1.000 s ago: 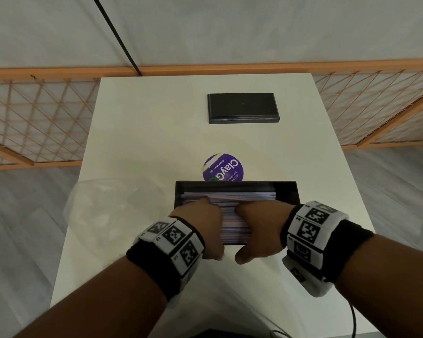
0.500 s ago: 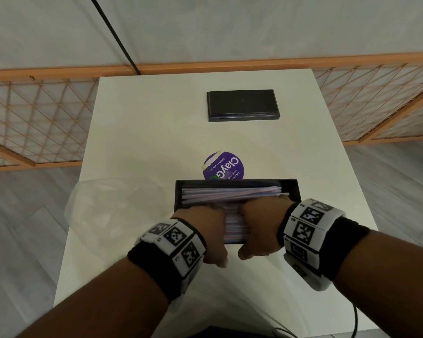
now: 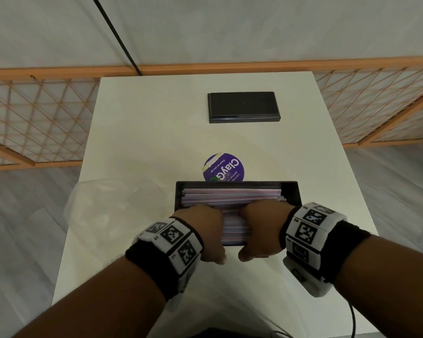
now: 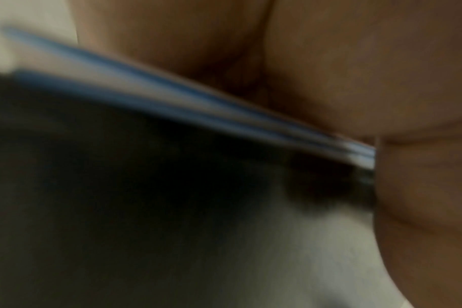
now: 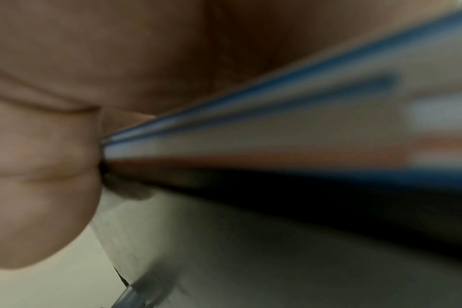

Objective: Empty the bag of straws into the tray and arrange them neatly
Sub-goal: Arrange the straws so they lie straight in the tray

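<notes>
Straws [image 3: 232, 197] lying lengthwise in black tray [image 3: 291, 191] on bench [image 3: 142, 132]. Left hand [image 3: 202, 230] and right hand [image 3: 261, 228] both gripping straws, fingers curled over the pile, thumbs at near tray edge.

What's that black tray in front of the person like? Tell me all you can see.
The black tray is a shallow, rectangular, matte box on the white table, its far rim covering the edge of a purple round sticker. Pale straws with pink and blue stripes lie in it crosswise. The left hand and right hand grip the straws over its near side.
</notes>
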